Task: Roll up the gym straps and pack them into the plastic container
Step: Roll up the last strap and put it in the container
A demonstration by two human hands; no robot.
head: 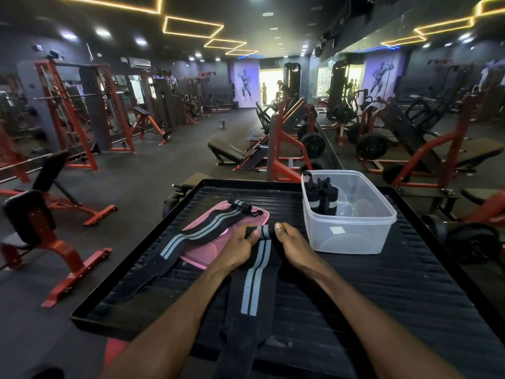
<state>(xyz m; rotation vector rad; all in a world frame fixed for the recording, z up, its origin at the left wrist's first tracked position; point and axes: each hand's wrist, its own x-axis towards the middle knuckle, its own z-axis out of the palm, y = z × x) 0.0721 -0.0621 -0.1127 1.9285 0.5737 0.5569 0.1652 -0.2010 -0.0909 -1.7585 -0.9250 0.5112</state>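
two bare forearms reach out over a black ribbed tray (355, 296), rolling a gym strap at its far end.

left hand (240, 243) and right hand (291, 242) each pinch one end of a small roll just begun at the far tip of a black strap (252, 283) with two grey stripes; thumbs sit on top, and the long unrolled tail runs back toward the camera and off the tray's near edge. a second strap (202, 233) lies flat and unrolled to the left, draped across a pink lid (216, 244). to the right, a clear plastic container (352, 231) stands open with rolled straps (322, 198) already upright in its far left corner (two, as far as can be told). so the job looks roughly half done: one strap barely started, one untouched, then both to be packed.
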